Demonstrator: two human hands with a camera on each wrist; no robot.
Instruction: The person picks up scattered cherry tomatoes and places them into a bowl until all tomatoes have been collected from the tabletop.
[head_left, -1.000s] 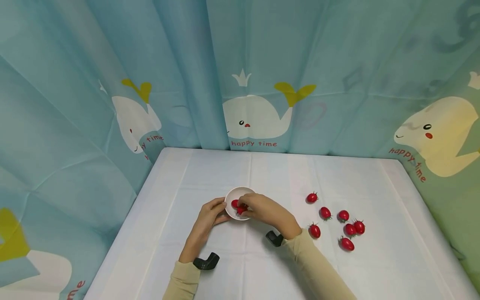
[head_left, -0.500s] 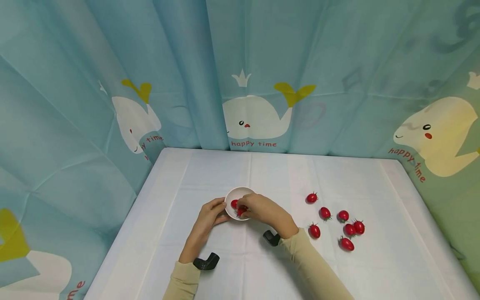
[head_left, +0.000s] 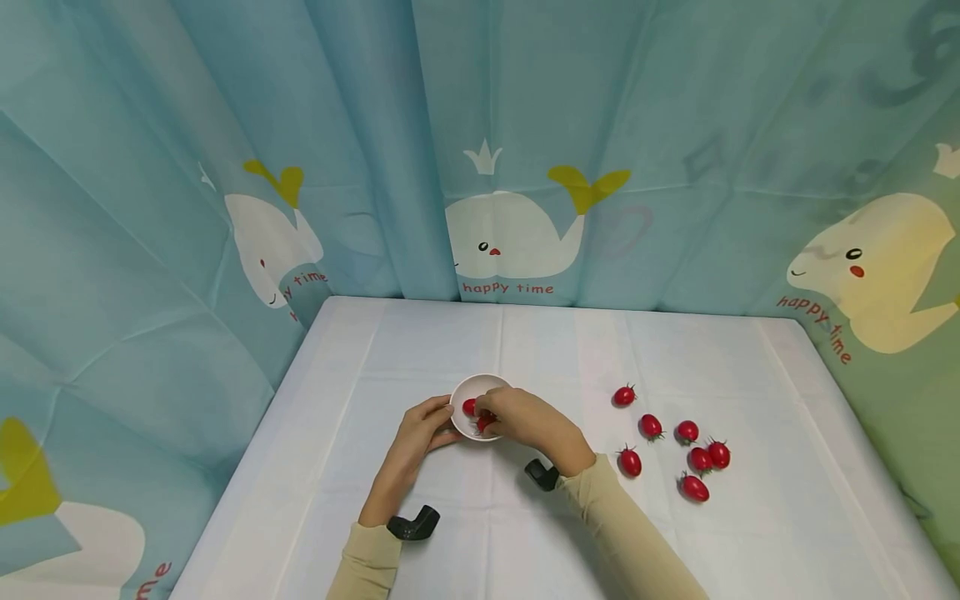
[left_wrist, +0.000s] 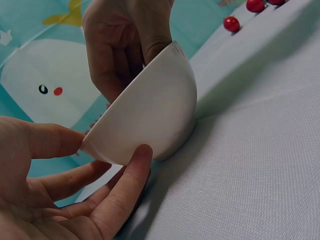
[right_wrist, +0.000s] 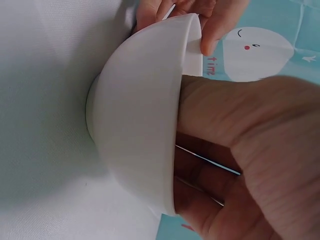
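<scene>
bowl: middle of the head view, on the white table | left hand: fingers curled on the bowl's side, holding it | right hand: fingers in the bowl, pinching a tomato (another one lies inside) | more tomatoes: lower right

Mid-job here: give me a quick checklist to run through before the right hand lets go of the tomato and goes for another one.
1. Left hand steadies the white bowl at its rim: ok.
2. Bowl sits flat on the white tablecloth: ok.
3. Right hand is over the bowl, fingers inside: ok.
4. Tomato in the right hand's fingers is below the rim: cannot tell.
5. One tomato in the bowl leaves room: ok.
6. Seven loose cherry tomatoes lie unobstructed to the right: ok.
</scene>
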